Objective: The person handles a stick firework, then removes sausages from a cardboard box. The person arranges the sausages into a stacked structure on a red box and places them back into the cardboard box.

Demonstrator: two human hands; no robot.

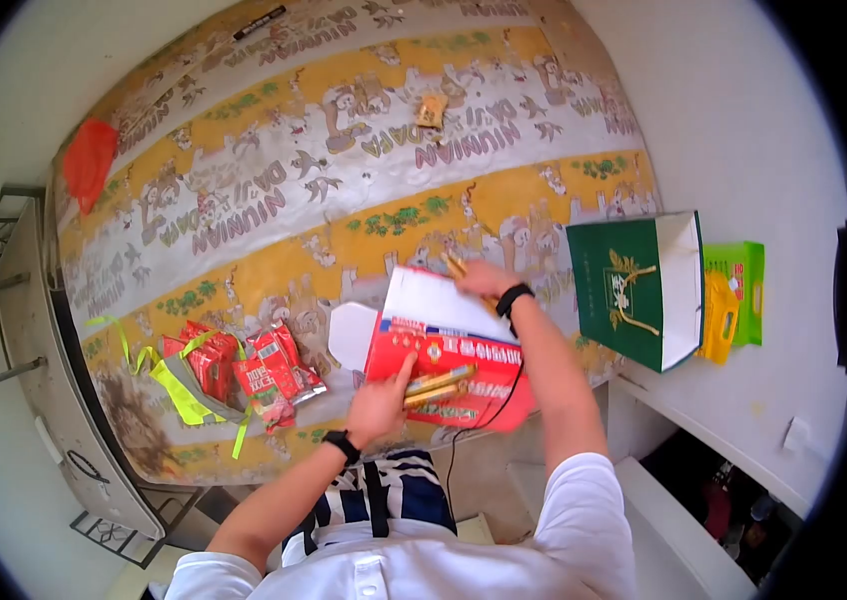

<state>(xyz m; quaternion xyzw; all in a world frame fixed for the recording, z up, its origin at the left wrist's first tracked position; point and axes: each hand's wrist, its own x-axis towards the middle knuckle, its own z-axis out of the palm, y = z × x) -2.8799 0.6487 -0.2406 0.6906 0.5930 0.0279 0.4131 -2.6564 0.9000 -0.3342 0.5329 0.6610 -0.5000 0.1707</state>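
Note:
A red cardboard box [454, 357] with white and blue print lies tilted in front of me, its white flap [444, 303] folded back. My left hand [382, 407] is closed round several slim gold stick packets [441, 385], with a finger stretched against the box's red face. Over the flap's far right corner, my right hand [485, 281] grips more gold stick packets [455, 266]; their ends poke out past the fingers. What is inside the box is hidden from me.
Red snack packets [277, 368] and a neon-yellow bag [184, 385] lie left of the box. To the right stand a green paper bag [624, 290] and a green-yellow package [734, 300]. Further back are a small tan packet [431, 110] and a red plastic bag [91, 163].

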